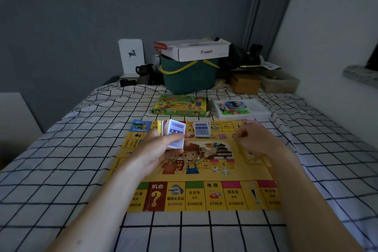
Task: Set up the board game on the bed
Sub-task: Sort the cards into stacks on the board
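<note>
the game board (204, 196) lies flat on the bed (61, 170), a yellow printed sheet with its long axis running left to right and its near row of squares reading upright toward the viewer. its surface is smooth and glossy, with coloured property squares round the edge and cartoon children in the middle. the bed's cover is white cloth with a thin black grid, slightly wrinkled.

a small pile of cards (202, 128) rests on the far part of the board, long axis pointing far to near, pale blue face up. just beyond the board's far edge sits the green game box (181, 106), a flat cardboard rectangle lying left to right, and to its right a clear plastic tray (245, 110) with small coloured pieces in it.

the left hand (157, 151) is curled round a stack of cards (173, 133), thumb pressed across the top card, the stack standing on its short edge above the board's left centre. the right hand (255, 141) hovers over the right side of the board with fingers loosely curled inward; it is blurred, and whether it pinches anything cannot be told.

at the far end of the bed stand a dark green basket (190, 80) with a yellow handle and a white carton (196, 50) resting on top.
</note>
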